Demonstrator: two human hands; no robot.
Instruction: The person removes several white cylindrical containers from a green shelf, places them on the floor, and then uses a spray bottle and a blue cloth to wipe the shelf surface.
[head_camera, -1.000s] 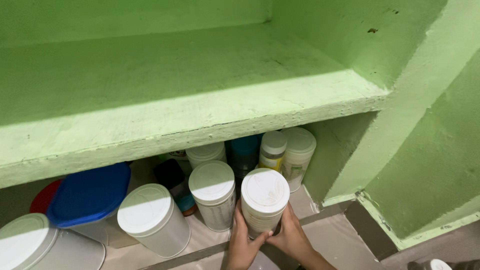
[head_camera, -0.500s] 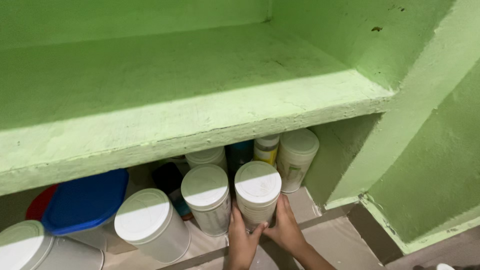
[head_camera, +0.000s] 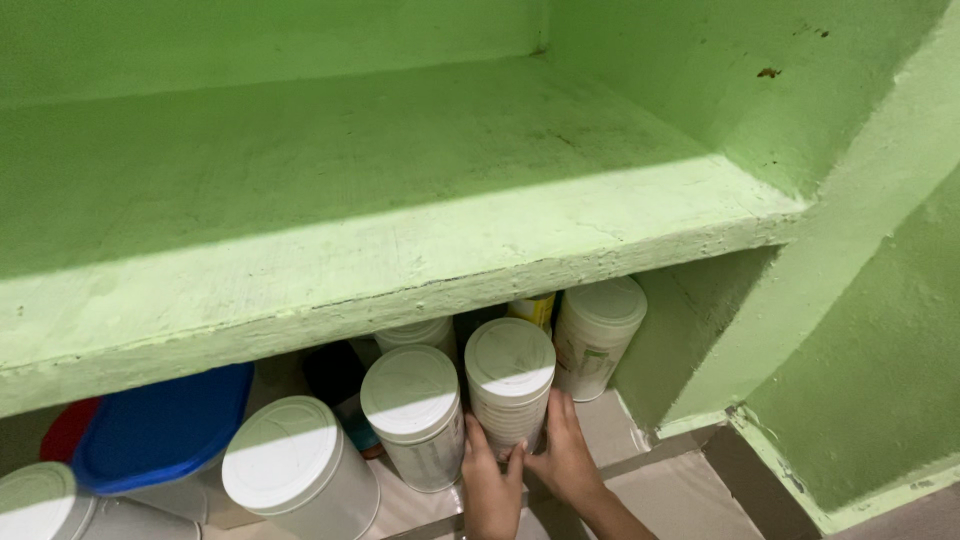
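We are gripping a white canister (head_camera: 509, 392) with both hands, left hand (head_camera: 490, 490) and right hand (head_camera: 567, 462), fingers wrapped around it, under the green shelf (head_camera: 400, 270); it is standing in line beside its neighbouring canister (head_camera: 415, 415), not yet released.

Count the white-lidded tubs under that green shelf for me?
6: one in both hands, one beside it, two further left, one behind, one right. More may hide.

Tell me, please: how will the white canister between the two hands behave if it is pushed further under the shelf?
The white canister looks rigid, so it should probably slide without bending. Being tall and upright, it may tip if pushed high. The left hand and right hand grip its lower sides, which likely steadies it.
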